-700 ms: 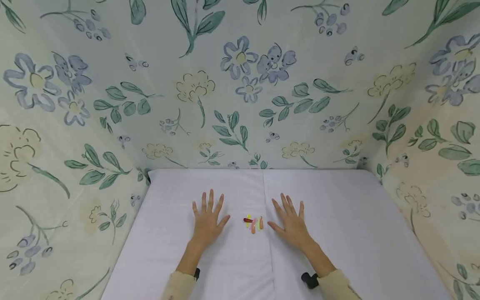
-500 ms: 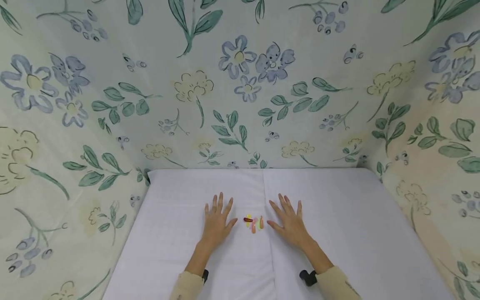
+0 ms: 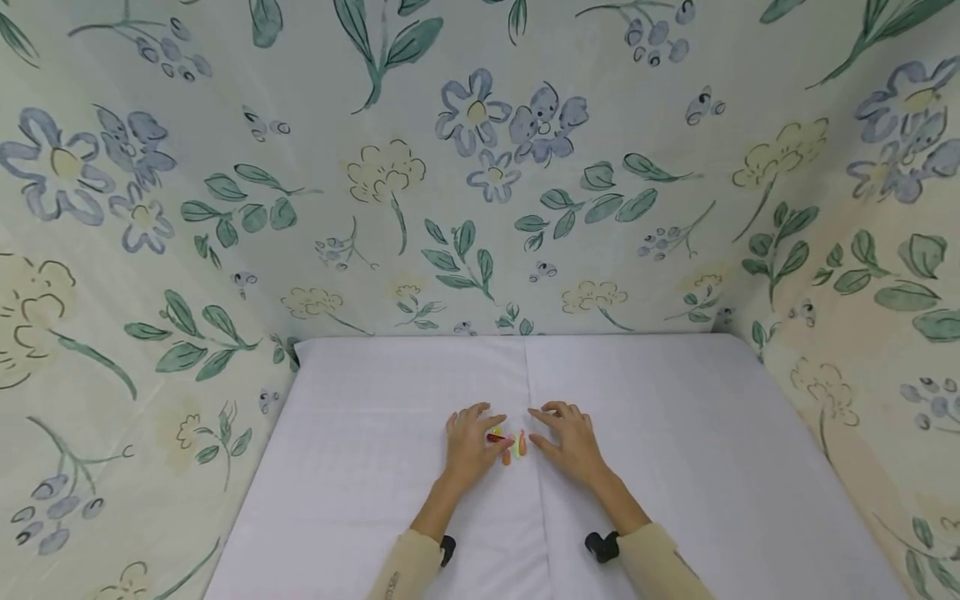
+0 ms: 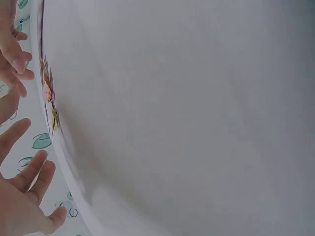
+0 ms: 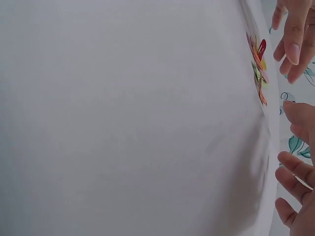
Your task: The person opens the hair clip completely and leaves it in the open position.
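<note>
Where clips (image 3: 522, 444) cluster, red clip (image 3: 495, 437), crosswise

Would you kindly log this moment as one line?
left hand: empty, above hair clips | right hand: empty, raised beside them | hair clips: clustered on white cloth

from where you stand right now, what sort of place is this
Perhaps a booth set up for tabletop work: floral fabric walls the back and both sides, and small colourful clips lie on a white-covered table.

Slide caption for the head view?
Left hand and right hand hover by bright clips on a white cloth.
</note>
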A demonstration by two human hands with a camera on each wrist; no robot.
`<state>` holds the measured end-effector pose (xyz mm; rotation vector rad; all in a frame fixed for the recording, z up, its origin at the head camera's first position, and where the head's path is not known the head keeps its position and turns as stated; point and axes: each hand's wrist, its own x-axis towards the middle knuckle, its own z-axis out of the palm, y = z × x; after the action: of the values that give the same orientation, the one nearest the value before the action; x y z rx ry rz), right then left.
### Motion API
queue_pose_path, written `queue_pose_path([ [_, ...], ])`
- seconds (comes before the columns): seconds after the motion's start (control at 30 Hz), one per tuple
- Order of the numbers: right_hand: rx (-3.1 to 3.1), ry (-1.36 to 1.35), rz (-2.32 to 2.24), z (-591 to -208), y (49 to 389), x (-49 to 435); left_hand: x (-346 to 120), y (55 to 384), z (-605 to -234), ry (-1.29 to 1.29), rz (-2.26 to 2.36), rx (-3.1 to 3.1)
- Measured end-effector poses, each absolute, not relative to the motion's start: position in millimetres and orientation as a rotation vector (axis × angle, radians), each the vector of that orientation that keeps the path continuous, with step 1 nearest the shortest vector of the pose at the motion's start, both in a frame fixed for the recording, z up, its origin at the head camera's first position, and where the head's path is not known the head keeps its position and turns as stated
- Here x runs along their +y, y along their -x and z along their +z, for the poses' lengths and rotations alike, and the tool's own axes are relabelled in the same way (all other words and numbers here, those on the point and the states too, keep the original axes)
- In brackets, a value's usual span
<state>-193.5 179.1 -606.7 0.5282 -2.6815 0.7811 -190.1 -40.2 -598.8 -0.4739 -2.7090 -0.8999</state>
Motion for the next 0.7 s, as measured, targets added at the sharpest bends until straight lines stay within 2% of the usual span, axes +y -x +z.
queue_pose_path([
  [0.3,-2.66,-0.506,1.033,-613,203,175,-13,185,-601,0.256,-1.039,-2.697],
  [0.7,-2.785,-0.415,1.2,-617,213,176,-8,185,-606,0.207,-1.013,-2.787],
])
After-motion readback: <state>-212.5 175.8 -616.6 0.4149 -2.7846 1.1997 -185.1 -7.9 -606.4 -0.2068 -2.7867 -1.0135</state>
